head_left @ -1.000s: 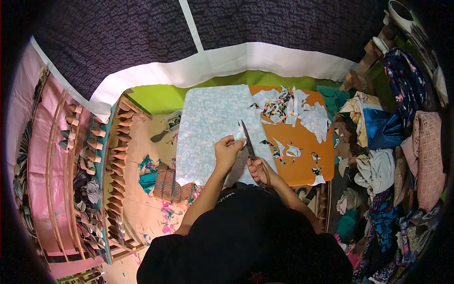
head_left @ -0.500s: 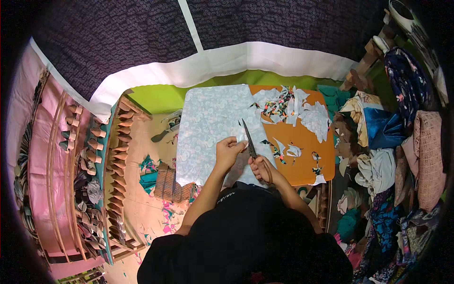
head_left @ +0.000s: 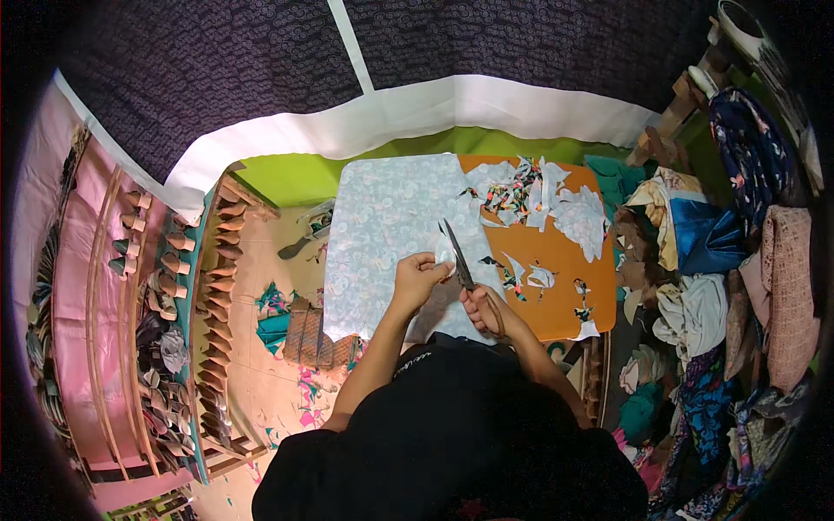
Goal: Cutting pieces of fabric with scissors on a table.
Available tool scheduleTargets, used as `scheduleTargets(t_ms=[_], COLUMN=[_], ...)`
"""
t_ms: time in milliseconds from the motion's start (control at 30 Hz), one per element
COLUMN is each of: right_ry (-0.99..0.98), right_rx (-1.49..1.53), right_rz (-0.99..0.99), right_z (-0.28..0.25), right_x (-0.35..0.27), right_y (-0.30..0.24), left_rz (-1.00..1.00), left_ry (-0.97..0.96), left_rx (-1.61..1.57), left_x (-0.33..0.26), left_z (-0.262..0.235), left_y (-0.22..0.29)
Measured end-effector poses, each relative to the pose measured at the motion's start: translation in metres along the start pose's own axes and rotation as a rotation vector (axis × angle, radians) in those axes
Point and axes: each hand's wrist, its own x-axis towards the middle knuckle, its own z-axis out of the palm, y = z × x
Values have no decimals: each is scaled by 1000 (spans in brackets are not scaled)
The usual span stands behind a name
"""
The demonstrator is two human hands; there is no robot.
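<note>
A small white fabric piece (head_left: 445, 253) is pinched between the fingers of my left hand (head_left: 420, 281). Close on its right, my right hand (head_left: 480, 309) grips a pair of dark scissors (head_left: 460, 255) by the handles, blades pointing away from me and slightly parted at the tips. The blades are right beside the piece; whether they touch it I cannot tell. Beneath both hands lies a pale sheet of fabric with a faint floral pattern (head_left: 391, 208), spread over the left part of an orange-brown table (head_left: 556, 313).
Fabric scraps, white and multicoloured (head_left: 521, 195), lie on the table's right side. Wooden shoe lasts line a rack (head_left: 217, 321) at the left. Folded and heaped cloths (head_left: 695, 313) fill the right side. A brown patterned bundle (head_left: 313, 339) and scraps lie on the floor.
The white piece has turned slightly in my left fingers and looks rounder. The scissors have shifted very little beside it.
</note>
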Motion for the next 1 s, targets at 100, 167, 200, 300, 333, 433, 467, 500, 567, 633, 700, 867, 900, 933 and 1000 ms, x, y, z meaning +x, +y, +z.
scheduleTargets(t_ms=[100,167,200,300,333,433,467,500,567,633,700,867,900,933,1000], right_ry=[-41,-15,-16,-58,-17,21,18,18,-18,-13,-7,76,77,101,127], right_rx=[81,-98,-98,-134,-135,-145,-156,-157,-197,-231,-265,-224,-224,-180,-135], right_rz=[59,-3,-3,36,39,31,20,20,57,40,22,173,172,150,126], right_z=[-3,-2,-4,-8,-6,-5,-4,-4,-7,-10,-11,-9,-10,-11,-15], right_x=[3,-1,-1,-2,-2,-3,-4,-3,-3,-1,0,3,2,0,-1], right_y=[2,-3,-3,-2,-1,-3,-4,-5,-5,0,3,0,0,1,3], left_rz=[21,12,12,5,10,2,-9,-8,-5,-9,-13,-59,-58,-67,-75], left_ry=[-49,-65,-65,-52,-73,-91,-88,-88,-101,-102,-104,-140,-141,-141,-142], left_rx=[16,55,55,24,88,137,122,122,136,157,177,164,165,187,210], left_x=[1,2,1,1,2,1,0,-1,-2,-2,-2,-3,-3,-5,-5], left_z=[-5,-7,-8,-9,-12,-13,-13,-14,-13,-12,-12,-15,-16,-17,-19], left_y=[-7,-9,-8,-6,-7,-9,-9,-7,-3,-1,-3,-14,-16,-18,-25])
